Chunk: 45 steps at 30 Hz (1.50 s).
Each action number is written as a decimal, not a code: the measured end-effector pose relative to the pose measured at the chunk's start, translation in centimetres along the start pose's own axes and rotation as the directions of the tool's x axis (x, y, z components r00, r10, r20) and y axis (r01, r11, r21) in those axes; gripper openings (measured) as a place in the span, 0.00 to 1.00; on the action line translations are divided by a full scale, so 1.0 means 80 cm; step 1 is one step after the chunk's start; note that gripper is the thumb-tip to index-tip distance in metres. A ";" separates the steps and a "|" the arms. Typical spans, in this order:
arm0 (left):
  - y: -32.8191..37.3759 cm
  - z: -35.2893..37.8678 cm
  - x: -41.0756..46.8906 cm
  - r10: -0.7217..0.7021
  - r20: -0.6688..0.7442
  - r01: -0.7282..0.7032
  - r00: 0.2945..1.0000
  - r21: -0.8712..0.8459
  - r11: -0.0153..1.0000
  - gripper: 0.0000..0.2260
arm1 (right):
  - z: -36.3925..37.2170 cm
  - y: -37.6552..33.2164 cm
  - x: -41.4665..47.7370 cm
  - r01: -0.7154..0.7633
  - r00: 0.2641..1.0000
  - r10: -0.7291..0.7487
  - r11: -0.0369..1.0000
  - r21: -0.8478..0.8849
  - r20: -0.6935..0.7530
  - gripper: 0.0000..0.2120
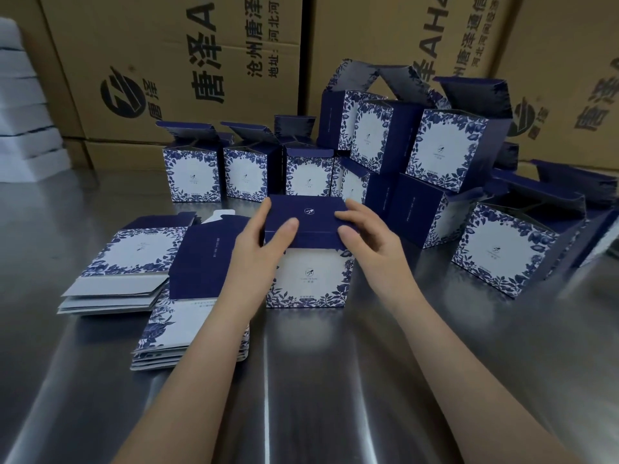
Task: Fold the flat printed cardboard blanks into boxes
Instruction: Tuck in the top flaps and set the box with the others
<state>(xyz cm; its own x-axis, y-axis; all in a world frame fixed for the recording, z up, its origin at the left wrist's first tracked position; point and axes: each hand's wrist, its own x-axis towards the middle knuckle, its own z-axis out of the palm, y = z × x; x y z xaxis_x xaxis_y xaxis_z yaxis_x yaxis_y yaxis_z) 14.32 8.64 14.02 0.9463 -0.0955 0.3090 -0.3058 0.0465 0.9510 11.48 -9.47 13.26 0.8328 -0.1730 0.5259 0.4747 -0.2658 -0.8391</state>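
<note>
Box [310, 272] position, Spotter?
Spotter: Upright on the desk [368, 380], squarely between the 2 hands, equally near each. Left hand [264, 239] grips the lid [306, 212] by its left edge, right hand [368, 236] the right; fingers [289, 226] curled, thumbs on the front lip.
Caller: Next?
Spotter: I'd say press straight down; the lip lies just under the thumbs, its long edge running hand to hand.

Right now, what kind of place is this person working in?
Probably a packing room or small warehouse. Big brown shipping cartons line the back, flat blanks are stacked on a steel table, and many folded boxes stand behind the box being closed.
</note>
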 end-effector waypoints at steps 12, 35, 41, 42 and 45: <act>0.003 0.008 -0.009 0.403 -0.053 -0.380 0.914 0.240 0.893 0.08 | 0.003 -0.009 -0.007 0.093 0.996 -0.093 0.996 0.003 -0.005 0.11; -0.002 -0.003 0.000 0.314 -0.082 -0.311 0.946 0.054 0.949 0.14 | 0.009 -0.013 -0.002 0.038 0.995 -0.028 0.994 0.106 -0.092 0.13; -0.001 -0.014 0.004 0.268 -0.001 -0.268 0.963 -0.006 0.963 0.12 | 0.005 -0.013 -0.004 0.021 0.999 -0.016 0.992 0.125 -0.041 0.15; -0.001 -0.017 0.005 0.257 0.012 -0.257 0.966 -0.028 0.966 0.11 | 0.003 -0.014 -0.004 0.017 1.000 -0.015 0.991 0.130 -0.022 0.15; -0.001 -0.017 0.005 0.238 -0.001 -0.238 0.971 -0.066 0.969 0.11 | 0.001 -0.014 -0.004 -0.001 1.000 0.004 0.983 0.182 -0.013 0.14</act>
<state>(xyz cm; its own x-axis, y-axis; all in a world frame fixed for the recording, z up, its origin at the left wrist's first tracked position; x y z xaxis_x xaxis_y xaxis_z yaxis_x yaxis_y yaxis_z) 14.91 9.98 14.05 0.8463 -0.0804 0.5265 -0.5144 0.1334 0.8471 10.72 -9.06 14.05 0.8308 -0.1864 0.5244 0.5174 -0.0885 -0.8512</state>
